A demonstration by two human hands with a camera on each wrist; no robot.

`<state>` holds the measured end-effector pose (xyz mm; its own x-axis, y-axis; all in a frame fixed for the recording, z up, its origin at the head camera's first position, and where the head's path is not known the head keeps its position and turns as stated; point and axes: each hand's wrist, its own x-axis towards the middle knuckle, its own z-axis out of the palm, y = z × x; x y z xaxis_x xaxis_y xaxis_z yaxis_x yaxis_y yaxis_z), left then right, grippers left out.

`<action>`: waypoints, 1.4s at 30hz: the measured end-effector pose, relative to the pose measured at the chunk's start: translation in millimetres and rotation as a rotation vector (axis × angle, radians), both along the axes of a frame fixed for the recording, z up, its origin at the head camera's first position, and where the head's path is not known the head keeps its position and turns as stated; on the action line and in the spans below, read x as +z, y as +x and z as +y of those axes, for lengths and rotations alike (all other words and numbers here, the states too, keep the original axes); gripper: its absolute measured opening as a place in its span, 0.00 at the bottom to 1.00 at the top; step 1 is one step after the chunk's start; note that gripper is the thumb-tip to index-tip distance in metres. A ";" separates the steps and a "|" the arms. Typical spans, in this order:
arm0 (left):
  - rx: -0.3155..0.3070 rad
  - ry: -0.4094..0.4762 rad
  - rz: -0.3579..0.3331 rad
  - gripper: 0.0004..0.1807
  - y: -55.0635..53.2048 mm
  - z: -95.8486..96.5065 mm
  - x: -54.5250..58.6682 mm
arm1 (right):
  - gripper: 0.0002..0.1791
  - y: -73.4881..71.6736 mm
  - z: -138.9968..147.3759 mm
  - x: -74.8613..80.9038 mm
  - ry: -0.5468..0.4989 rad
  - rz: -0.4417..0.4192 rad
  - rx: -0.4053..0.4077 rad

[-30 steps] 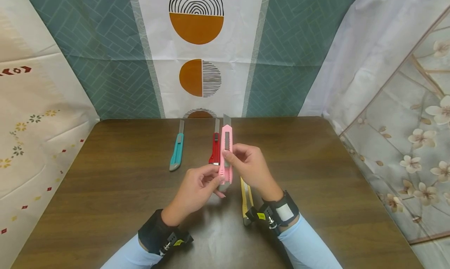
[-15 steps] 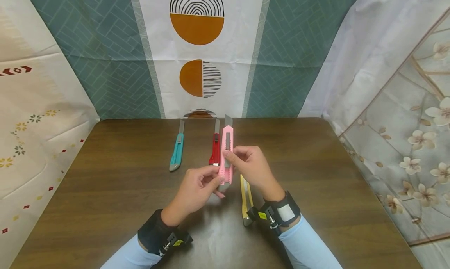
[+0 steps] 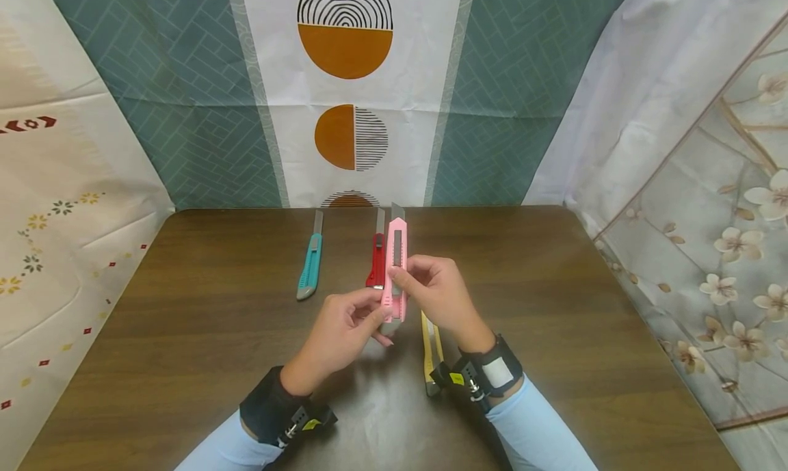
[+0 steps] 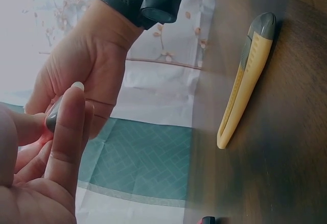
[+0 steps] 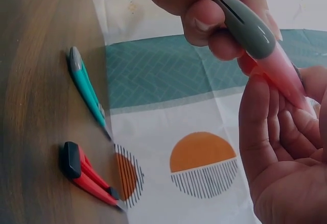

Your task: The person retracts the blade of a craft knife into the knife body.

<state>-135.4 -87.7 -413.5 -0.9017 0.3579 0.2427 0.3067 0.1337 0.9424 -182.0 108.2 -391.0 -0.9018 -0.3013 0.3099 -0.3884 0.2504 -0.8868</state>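
Note:
A pink utility knife (image 3: pixel 390 256) is held up over the table, blade (image 3: pixel 397 212) out and pointing away. My left hand (image 3: pixel 345 331) pinches its lower end between thumb and fingers. Higher on the body, my right hand (image 3: pixel 438 293) grips it, thumb on the slider along the slot. The right wrist view shows its grey end cap (image 5: pixel 253 32) at the left fingertips. Below my right wrist lies a yellow utility knife (image 3: pixel 429 351), partly covered by the wrist camera. A red utility knife (image 3: pixel 378 252) lies just behind the pink one, partly hidden by it.
A teal utility knife (image 3: pixel 310 262) lies left of the red one, its blade toward the far edge. All rest on a brown wooden table (image 3: pixel 203 307). Patterned cloth (image 3: pixel 209 115) hangs behind it, with more fabric (image 3: pixel 708 252) along both sides.
My right thumb sits slightly lower along the pink utility knife, and a little less blade shows past its tip. Both hands otherwise stay almost where they were.

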 end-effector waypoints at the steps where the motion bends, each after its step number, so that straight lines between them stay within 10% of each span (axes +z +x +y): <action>1: -0.001 -0.001 0.000 0.17 -0.3 0.6 0.0 | 0.08 0.2 0.7 0.1 -0.003 0.002 0.000; 42: -0.001 0.033 0.009 0.15 1.0 0.8 -0.4 | 0.06 -2.6 7.7 1.0 -0.010 -0.025 0.130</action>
